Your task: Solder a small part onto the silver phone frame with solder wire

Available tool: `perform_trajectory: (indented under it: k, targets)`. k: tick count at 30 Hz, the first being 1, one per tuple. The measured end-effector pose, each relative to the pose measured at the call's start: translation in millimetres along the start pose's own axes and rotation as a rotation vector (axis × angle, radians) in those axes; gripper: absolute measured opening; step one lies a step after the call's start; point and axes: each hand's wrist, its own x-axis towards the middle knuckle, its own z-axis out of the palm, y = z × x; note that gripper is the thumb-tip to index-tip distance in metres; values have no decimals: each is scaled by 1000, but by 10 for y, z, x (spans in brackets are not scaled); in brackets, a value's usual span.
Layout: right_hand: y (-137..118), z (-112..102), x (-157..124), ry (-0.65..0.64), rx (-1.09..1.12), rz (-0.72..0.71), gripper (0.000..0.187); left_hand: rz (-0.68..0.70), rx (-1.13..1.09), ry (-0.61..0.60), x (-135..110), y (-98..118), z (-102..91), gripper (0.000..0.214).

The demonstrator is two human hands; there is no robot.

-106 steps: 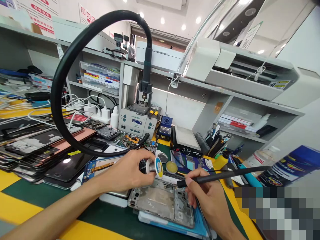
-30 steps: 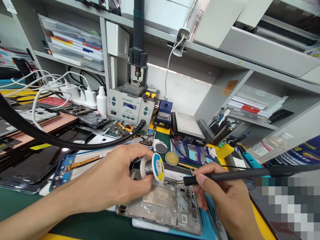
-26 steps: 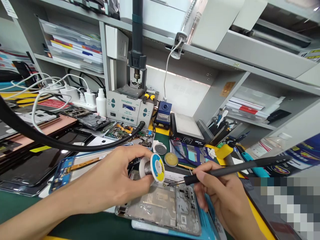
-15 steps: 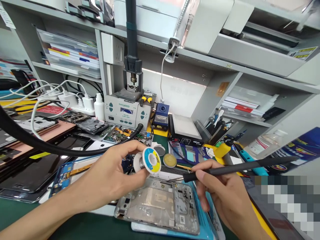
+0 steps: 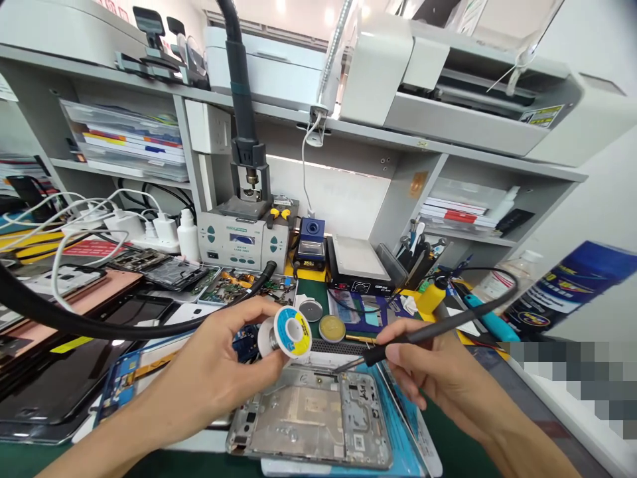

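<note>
My left hand [image 5: 229,362] is closed round a spool of solder wire [image 5: 295,332] with a blue and yellow label, held above the bench. My right hand [image 5: 423,372] grips the black handle of a soldering iron [image 5: 442,325]; its cable loops up behind. The iron's metal tip reaches the upper edge of a silver phone frame [image 5: 318,411], and I cannot tell whether it touches. That frame lies flat, partly on a light blue pad [image 5: 405,415]. Thin tweezers-like metal [image 5: 403,405] run under the right hand.
Behind the hands stand a grey hot-air station [image 5: 243,239], a small soldering station [image 5: 311,249] and a heating plate [image 5: 358,262]. A round tin of yellowish paste [image 5: 332,328] sits nearby. Phones and boards [image 5: 89,358] crowd the left side. A black hose [image 5: 124,328] crosses there.
The camera view has shifted, so the shelf and bench appear farther left. The spool and soldering iron stay in my hands. The iron's tip is still over the frame's upper edge.
</note>
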Motion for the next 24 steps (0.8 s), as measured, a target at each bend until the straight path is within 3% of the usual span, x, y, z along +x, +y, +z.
perform_trajectory:
  k: [7, 14, 21, 24]
  targets:
    - [132, -11, 57, -2, 84, -9, 16, 14, 33, 47, -20, 13, 37, 30]
    - [165, 24, 65, 9, 85, 7, 18, -13, 71, -11, -39, 109, 61, 27]
    - [180, 114, 34, 70, -46, -8, 12, -47, 77, -58, -57, 157, 68, 27]
    - [207, 108, 45, 67, -94, -8, 12, 4, 108, -74, -47, 174, 65, 30]
